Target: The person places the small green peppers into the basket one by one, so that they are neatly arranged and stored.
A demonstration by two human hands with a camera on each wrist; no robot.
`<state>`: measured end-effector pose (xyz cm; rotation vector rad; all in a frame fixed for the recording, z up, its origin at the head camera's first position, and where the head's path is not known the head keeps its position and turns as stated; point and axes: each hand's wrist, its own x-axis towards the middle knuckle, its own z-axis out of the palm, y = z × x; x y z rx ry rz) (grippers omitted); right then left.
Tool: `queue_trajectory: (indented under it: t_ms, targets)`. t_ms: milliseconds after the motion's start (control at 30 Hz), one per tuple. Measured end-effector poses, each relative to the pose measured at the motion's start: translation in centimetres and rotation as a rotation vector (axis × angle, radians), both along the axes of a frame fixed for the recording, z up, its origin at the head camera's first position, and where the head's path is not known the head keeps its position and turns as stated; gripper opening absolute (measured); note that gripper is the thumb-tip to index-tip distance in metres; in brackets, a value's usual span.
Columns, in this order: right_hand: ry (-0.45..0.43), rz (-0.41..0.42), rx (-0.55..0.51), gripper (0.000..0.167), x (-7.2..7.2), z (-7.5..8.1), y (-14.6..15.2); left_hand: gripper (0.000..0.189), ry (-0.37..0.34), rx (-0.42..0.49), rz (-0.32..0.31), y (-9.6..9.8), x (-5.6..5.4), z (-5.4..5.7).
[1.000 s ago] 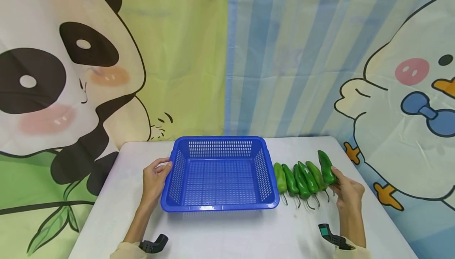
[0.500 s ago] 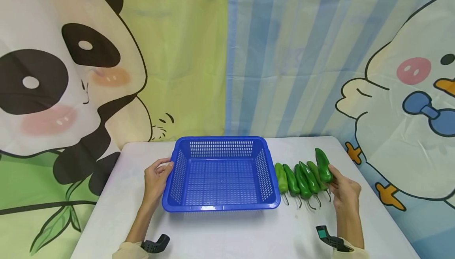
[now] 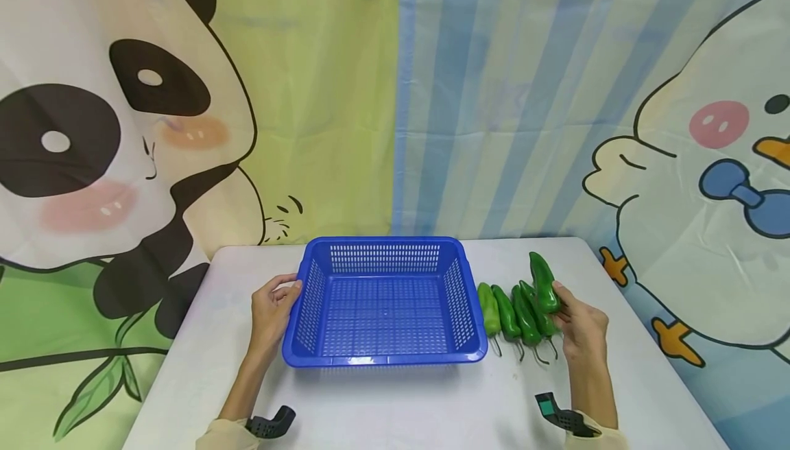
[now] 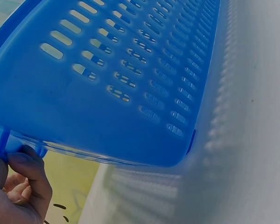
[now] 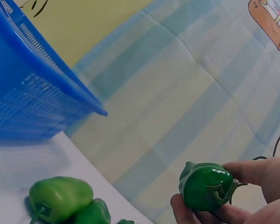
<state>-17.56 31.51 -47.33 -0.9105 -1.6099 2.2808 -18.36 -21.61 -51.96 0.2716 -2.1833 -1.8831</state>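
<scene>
A blue perforated plastic basket (image 3: 384,361) stands on the white table. My left hand (image 3: 271,316) grips the basket's left rim; in the left wrist view the thumb of that hand (image 4: 25,186) presses at the rim's edge. My right hand (image 3: 585,330) holds a dark green pepper (image 3: 542,284) between thumb and fingers, raised over the right end of a row of peppers. The pepper's stem end (image 5: 207,189) faces the right wrist camera. To the basket's right lie a light green pepper (image 3: 488,309) and several darker ones (image 3: 524,316), stems towards me. Hand and held pepper cover the row's right end.
The white table (image 3: 432,416) ends at a patterned curtain (image 3: 333,127) behind the basket. Its right edge lies beyond my right hand. Both wrists carry black straps with mounts (image 3: 271,424).
My right hand has moved left with the pepper, from beside the row to over its right end. The light green pepper there is now hidden. My left hand and the basket stay put.
</scene>
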Motion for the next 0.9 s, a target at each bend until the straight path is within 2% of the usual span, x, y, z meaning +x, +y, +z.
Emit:
queue_trajectory:
  t_ms: [533, 700, 900]
  targets:
    - [0.041, 0.081, 0.021, 0.018, 0.1, 0.6, -2.8, 0.035, 0.000, 0.011, -0.007, 0.1, 0.1, 0.2]
    - [0.055, 0.104, 0.051, 0.021, 0.1, 0.9, -3.7, 0.036, -0.001, 0.017, -0.011, 0.0, 0.1, 0.2]
    - [0.084, 0.124, 0.024, 0.015, 0.3, 1.4, -4.6, 0.036, 0.000, 0.010, -0.011, 0.0, 0.1, 0.1]
